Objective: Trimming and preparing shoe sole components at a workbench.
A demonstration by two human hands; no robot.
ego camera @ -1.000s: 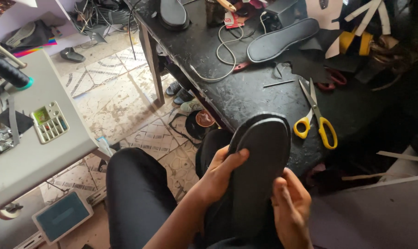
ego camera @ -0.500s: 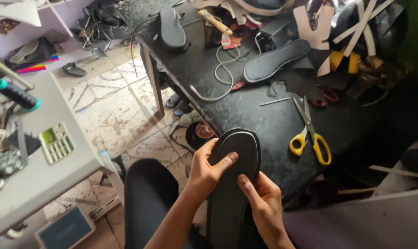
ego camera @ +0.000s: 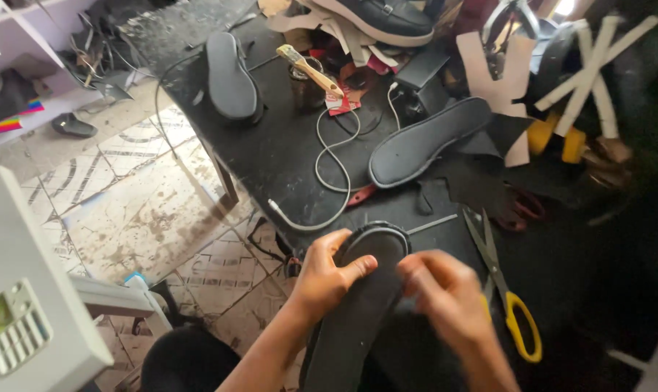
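Head view, hands. The left hand (ego camera: 329, 279) is gripping the near-left edge of a black shoe sole (ego camera: 358, 305), fingers wrapped behind it and the thumb lying flat across its face. The right hand (ego camera: 445, 297) is curling over the sole's right edge near the toe; its fingers are bunched and blurred, apparently pinching the rim, though the exact contact is hard to tell. Both forearms are rising from the bottom of the frame.

Head view, position. The sole is standing tilted between the two hands, its rounded toe pointing up and overlapping the near edge of a black worktable (ego camera: 285, 156).

Head view, surroundings. Yellow-handled scissors (ego camera: 507, 297) are lying just right of the right hand. A white cable (ego camera: 329, 181) is looping across the table above the hands. A second dark sole (ego camera: 427, 141) is resting diagonally farther back, and a third sole (ego camera: 229, 76) is lying at the table's far left. A wooden-handled brush (ego camera: 311, 69) is leaning in a small pot. Pale pattern pieces (ego camera: 500, 94) are piling up at the right. A patterned tiled floor (ego camera: 140, 203) is showing at the left.

Head view, materials. The held sole is looking matte, with a raised ribbed rim; the tabletop is looking scuffed and dusty; the tiles are looking stained.
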